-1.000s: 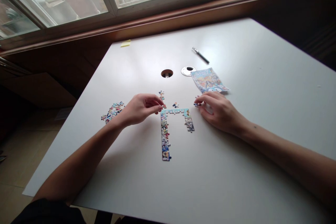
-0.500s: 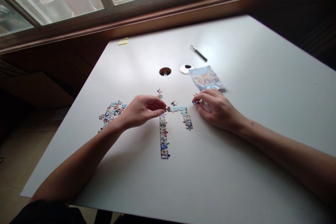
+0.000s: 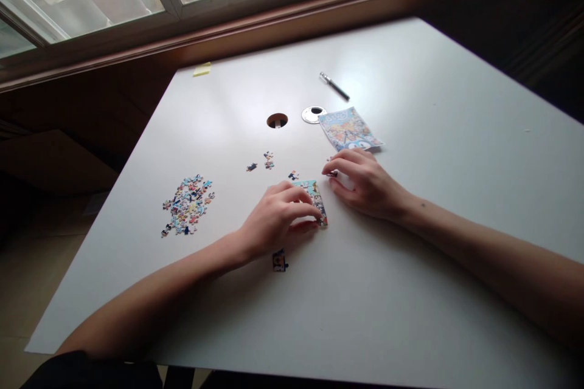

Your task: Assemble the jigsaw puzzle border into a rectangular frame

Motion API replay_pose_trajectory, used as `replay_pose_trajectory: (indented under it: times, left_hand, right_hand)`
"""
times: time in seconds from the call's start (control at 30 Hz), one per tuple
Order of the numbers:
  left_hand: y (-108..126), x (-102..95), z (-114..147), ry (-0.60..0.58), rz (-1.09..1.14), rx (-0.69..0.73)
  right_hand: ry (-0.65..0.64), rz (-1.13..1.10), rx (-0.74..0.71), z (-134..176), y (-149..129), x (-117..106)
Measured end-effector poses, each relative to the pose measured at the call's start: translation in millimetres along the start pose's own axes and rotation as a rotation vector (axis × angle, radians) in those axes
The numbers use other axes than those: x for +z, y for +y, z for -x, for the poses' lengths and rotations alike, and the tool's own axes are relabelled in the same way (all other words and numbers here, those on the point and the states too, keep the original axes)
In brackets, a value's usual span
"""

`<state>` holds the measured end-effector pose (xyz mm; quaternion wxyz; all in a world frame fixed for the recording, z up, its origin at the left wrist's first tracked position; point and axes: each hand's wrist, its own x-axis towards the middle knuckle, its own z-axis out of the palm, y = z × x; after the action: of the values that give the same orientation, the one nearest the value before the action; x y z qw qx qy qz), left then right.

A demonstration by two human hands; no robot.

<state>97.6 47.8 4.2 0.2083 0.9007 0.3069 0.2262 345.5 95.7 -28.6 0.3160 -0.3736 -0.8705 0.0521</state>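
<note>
My left hand (image 3: 285, 216) is curled over the joined jigsaw strips, hiding much of them. Its thumb and fingertips come together by the lower end of the right-hand strip (image 3: 320, 203); whatever is between them is hidden. Below the palm, the bottom of the long left strip (image 3: 279, 260) shows. Between thumb and fingers of my right hand (image 3: 367, 185) is a small puzzle piece (image 3: 332, 174), just right of the joined strips. Loose pieces lie beyond my left hand: a dark one (image 3: 252, 166), a small group (image 3: 269, 161) and another piece (image 3: 293, 175).
A pile of loose puzzle pieces (image 3: 189, 203) lies left of my left hand. Beyond my right hand are a picture sheet (image 3: 350, 127), a round cable cover (image 3: 311, 115) and a pen (image 3: 334, 86). The white table (image 3: 387, 292) has a cable hole (image 3: 277, 120); a yellow note (image 3: 201, 69) sits near its far edge.
My left hand has moved from the top left of the joined strips to the right strip's lower end, now covering the long left strip. My right hand stays by the strips with its piece.
</note>
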Motion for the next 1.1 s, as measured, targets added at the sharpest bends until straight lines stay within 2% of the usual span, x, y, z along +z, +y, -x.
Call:
replay_pose_trajectory:
  times: [0.17, 0.43, 0.83, 1.1]
  left_hand:
    - [-1.2, 5.8, 0.7, 0.01, -0.086, -0.004]
    - [-3.2, 5.8, 2.3, 0.005, -0.111, 0.005]
    - [-1.5, -1.0, 3.1, 0.021, -0.141, 0.015]
    - [4.8, 1.2, 6.7, 0.013, -0.233, 0.117]
  right_hand:
    - [-0.014, -0.007, -0.035, -1.3, -2.7, -1.3]
    - [-0.095, -0.031, -0.204, 0.5, -6.5, -6.0]
    - [-0.113, -0.046, -0.203, 0.7, -6.8, -5.2]
    - [-0.129, -0.052, -0.205, 0.2, -6.0, -5.1]
